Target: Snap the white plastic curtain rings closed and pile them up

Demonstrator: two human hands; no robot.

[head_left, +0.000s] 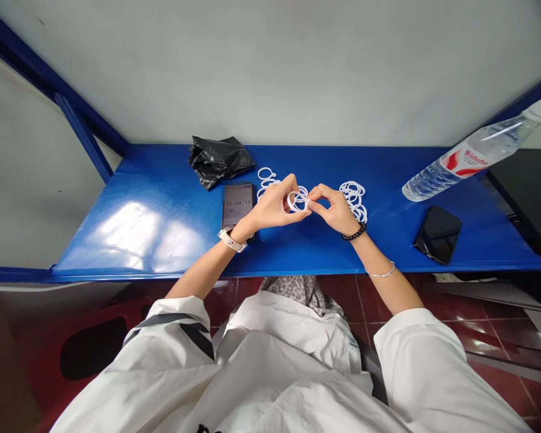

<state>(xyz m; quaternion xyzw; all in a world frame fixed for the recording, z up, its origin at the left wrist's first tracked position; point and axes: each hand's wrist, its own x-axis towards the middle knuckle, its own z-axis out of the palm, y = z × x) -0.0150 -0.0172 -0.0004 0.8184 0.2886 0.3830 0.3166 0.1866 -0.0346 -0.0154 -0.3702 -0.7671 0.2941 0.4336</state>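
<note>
A: What is recorded at the middle of the blue desk (162, 234)?

B: Item one: a white plastic ring (296, 201), held above the desk surface between both hands. It is pinched on its left side by the fingers of the left hand (273, 207) and on its right side by the fingertips of the right hand (335, 209). Both hands are closed narrowly on the ring, with the fingertips nearly meeting.

A: And the remaining stock of rings?

B: Two loose lots are listed. One pile of white rings (267, 179) is laid on the desk behind the left hand; a second pile of white rings (354, 198) is laid just beside the right hand, on its far side. Neither lot is kept in a container.

A: Containers, then?

B: A clear plastic water bottle (471, 156) with a red and white label is seen at the right end, capped and tilted in this view; the level of its contents cannot be told. A crumpled black plastic bag (219, 159) is set at the back of the desk; nothing can be seen inside it.

A: Other entries?

B: A phone showing a timer (237, 204) is laid flat beside the left wrist. A second phone with a dark screen (438, 233) is laid near the right edge, well apart from the hands.
</note>
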